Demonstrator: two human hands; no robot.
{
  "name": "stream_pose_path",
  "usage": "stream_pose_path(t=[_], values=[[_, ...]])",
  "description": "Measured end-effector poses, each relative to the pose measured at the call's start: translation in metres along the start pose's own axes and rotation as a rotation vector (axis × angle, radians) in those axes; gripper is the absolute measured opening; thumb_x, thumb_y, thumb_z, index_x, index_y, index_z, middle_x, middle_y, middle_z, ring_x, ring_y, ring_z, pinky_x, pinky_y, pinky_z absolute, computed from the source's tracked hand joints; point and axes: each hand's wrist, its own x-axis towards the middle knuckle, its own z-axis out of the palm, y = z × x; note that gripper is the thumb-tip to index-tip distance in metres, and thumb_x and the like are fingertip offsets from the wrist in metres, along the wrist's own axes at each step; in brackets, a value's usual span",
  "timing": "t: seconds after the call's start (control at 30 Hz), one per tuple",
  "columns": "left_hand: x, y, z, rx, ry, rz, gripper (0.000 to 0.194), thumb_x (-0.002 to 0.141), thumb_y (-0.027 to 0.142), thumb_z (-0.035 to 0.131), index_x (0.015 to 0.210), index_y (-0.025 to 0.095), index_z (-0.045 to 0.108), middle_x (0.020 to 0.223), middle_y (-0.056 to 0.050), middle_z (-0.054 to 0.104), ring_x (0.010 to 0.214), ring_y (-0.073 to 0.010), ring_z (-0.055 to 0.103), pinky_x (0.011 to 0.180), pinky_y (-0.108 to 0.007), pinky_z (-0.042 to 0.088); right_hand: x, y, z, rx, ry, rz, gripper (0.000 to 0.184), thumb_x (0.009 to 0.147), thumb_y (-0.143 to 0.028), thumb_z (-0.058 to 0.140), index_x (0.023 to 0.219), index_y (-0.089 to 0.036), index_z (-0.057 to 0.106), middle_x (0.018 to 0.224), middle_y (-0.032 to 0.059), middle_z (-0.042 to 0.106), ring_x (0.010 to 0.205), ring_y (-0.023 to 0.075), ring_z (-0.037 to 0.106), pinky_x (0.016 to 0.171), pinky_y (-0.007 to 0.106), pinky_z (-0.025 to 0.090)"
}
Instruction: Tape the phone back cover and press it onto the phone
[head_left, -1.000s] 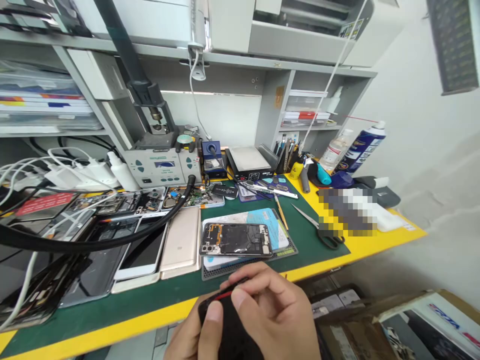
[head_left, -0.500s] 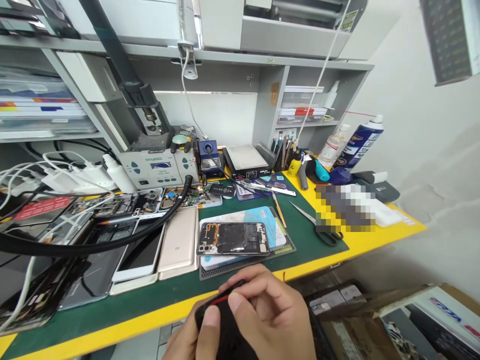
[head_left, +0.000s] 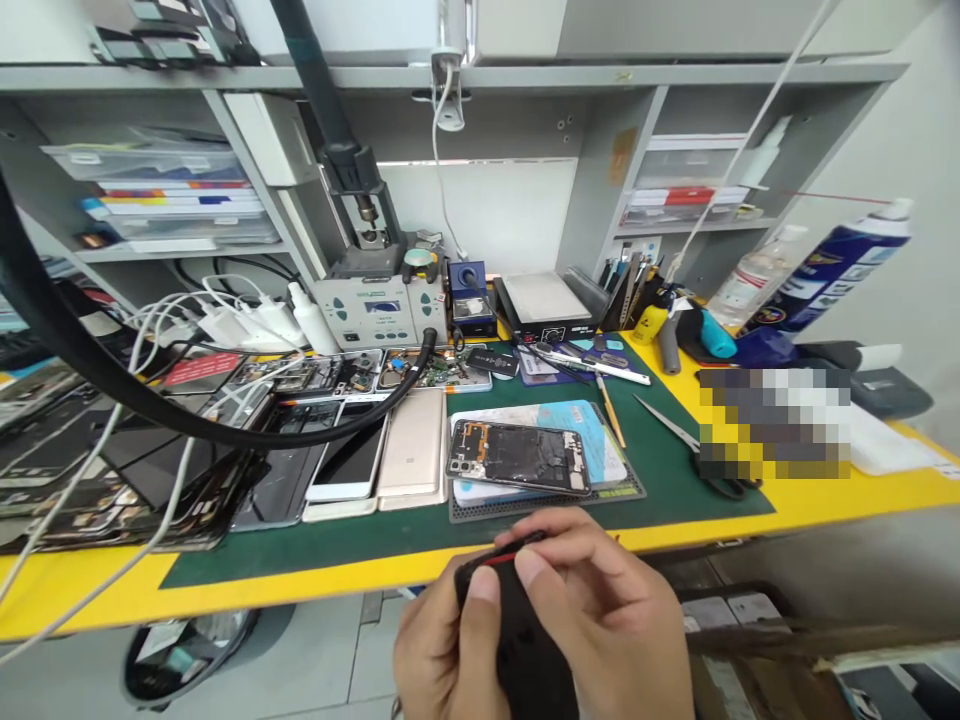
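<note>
Head camera has both bare hands down at the near side of the bench, wrapped around a flat black thing (head_left: 529,640) with a red strip (head_left: 504,558) showing near its top edge. Could be a phone case or a phone, but it's pretty dark and the fingers cover a lot of it, so I can't say for sure. The left hand (head_left: 450,635) grips it from the left side with the thumb pressed on the face just below the strip, and the right hand (head_left: 611,610) has hold of the top edge, thumb by the red and bent fingers up around the rim. So yeah, both hands are closed on it, right by the yellow border (head_left: 360,587) of the bench. Just past them sits an opened phone (head_left: 532,458), back off and insides showing, lying on a blue and white box (head_left: 598,430) that's on a grey mat (head_left: 626,492). Left of that there's a gold phone shell (head_left: 412,445), then a white phone (head_left: 347,455) with a thick black hose (head_left: 247,437) looping across over it. Off to the right is a thin yellow-handled tool (head_left: 611,412), and farther right some black scissors (head_left: 727,487), partly pixelated. Behind it all is a grey control box (head_left: 384,312), with a blue spray can (head_left: 832,265) over at the far right.
</note>
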Motion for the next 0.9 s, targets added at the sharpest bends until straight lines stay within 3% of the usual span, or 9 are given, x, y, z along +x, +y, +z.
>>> stream_pose_path(t=[0.13, 0.3, 0.5, 0.73, 0.9], values=[[0.002, 0.003, -0.001, -0.013, -0.043, 0.008, 0.026, 0.090, 0.041, 0.071, 0.080, 0.022, 0.085, 0.065, 0.000, 0.071, 0.059, -0.0155, 0.062, 0.059, -0.022, 0.051, 0.000, -0.003, 0.000, -0.031, -0.020, -0.010, 0.019, 0.087, -0.037, 0.079, 0.075, -0.023, 0.075, 0.096, 0.0068, 0.072, 0.085, 0.0183, 0.072, 0.074, 0.022, 0.060], [0.002, 0.000, -0.004, 0.007, -0.066, 0.026, 0.028, 0.093, 0.043, 0.068, 0.083, 0.023, 0.085, 0.071, -0.001, 0.074, 0.065, -0.0163, 0.064, 0.068, -0.022, 0.054, 0.000, -0.005, 0.000, -0.072, -0.009, -0.037, 0.015, 0.087, -0.032, 0.079, 0.075, -0.023, 0.076, 0.096, 0.0062, 0.072, 0.082, 0.0177, 0.073, 0.072, 0.022, 0.060], [0.001, -0.001, -0.006, 0.152, -0.039, 0.127, 0.029, 0.095, 0.040, 0.063, 0.081, 0.025, 0.084, 0.072, 0.001, 0.076, 0.061, -0.0155, 0.063, 0.064, -0.022, 0.052, -0.001, -0.002, 0.001, -0.094, 0.008, -0.098, 0.014, 0.088, -0.028, 0.078, 0.075, -0.023, 0.075, 0.096, 0.0061, 0.072, 0.081, 0.0182, 0.075, 0.071, 0.023, 0.062], [0.000, -0.006, -0.005, 0.204, 0.050, 0.331, 0.022, 0.093, 0.031, 0.064, 0.087, 0.027, 0.085, 0.078, 0.000, 0.081, 0.067, -0.0196, 0.073, 0.071, -0.026, 0.058, -0.004, 0.007, 0.003, -0.135, 0.028, -0.226, 0.012, 0.089, -0.017, 0.071, 0.080, -0.025, 0.073, 0.099, 0.0056, 0.071, 0.086, 0.0190, 0.075, 0.073, 0.025, 0.061], [-0.002, -0.009, -0.008, 0.214, 0.065, 0.337, 0.021, 0.092, 0.030, 0.064, 0.087, 0.029, 0.084, 0.081, 0.000, 0.082, 0.071, -0.0193, 0.075, 0.074, -0.025, 0.059, -0.006, 0.012, 0.005, -0.249, 0.062, -0.391, 0.014, 0.087, -0.013, 0.070, 0.084, -0.026, 0.071, 0.101, 0.0057, 0.070, 0.087, 0.0206, 0.072, 0.073, 0.031, 0.060]])
